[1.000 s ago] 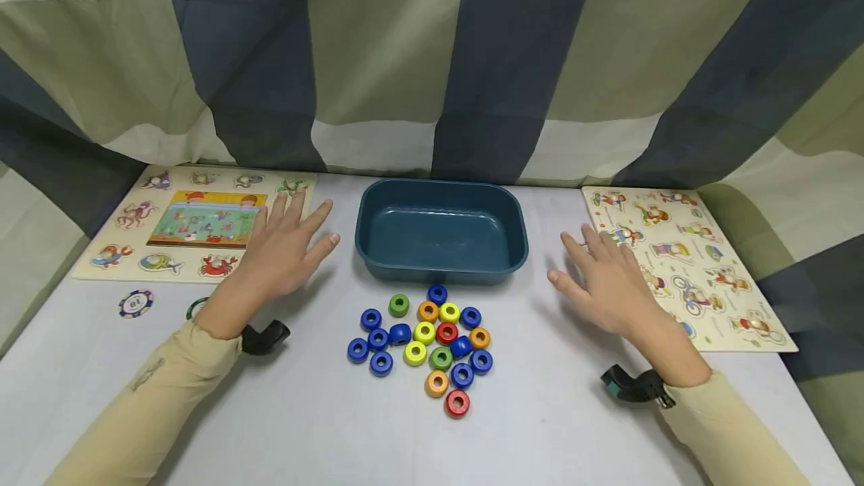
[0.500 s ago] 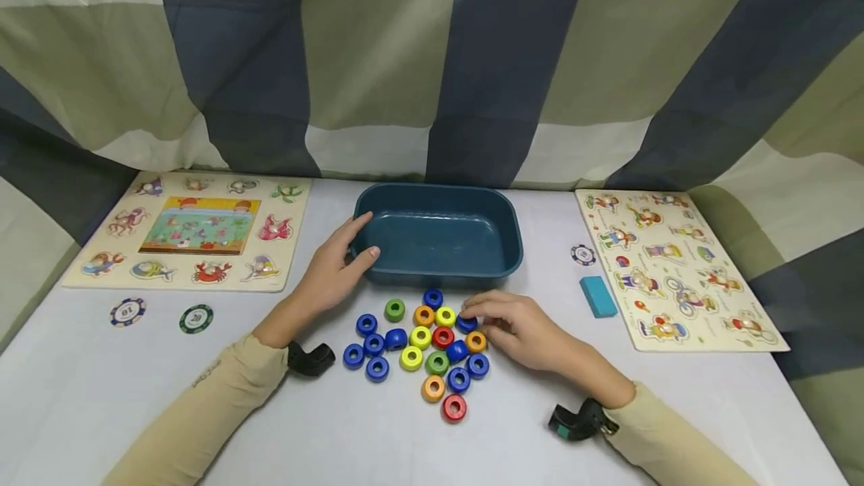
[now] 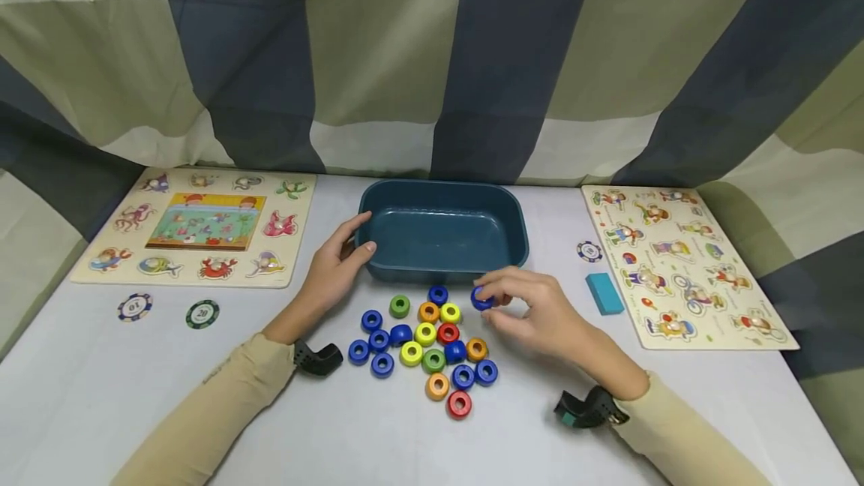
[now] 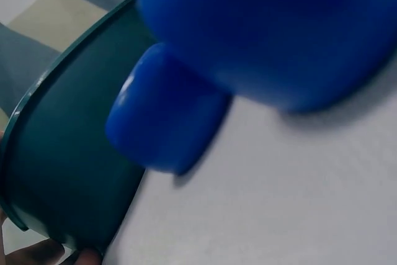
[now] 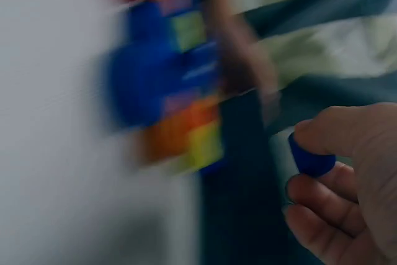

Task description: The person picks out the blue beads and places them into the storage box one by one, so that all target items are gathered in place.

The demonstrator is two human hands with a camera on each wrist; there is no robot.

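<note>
Carefully, the right hand pinches a blue bead between thumb and fingers, just beside the dark tray's front wall. The left hand's fingers grip its left end; other coloured beads lie nearby on the counter.

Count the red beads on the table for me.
2. One red bead sits beside a yellow bead; another red bead is the lowest in the head view. None appears hidden.

Dark teal rectangular plastic tray: smooth, glossy. Round blue holed beads: shiny, plastic-looking. Large-checked cloth backdrop: matt, creased.
</note>
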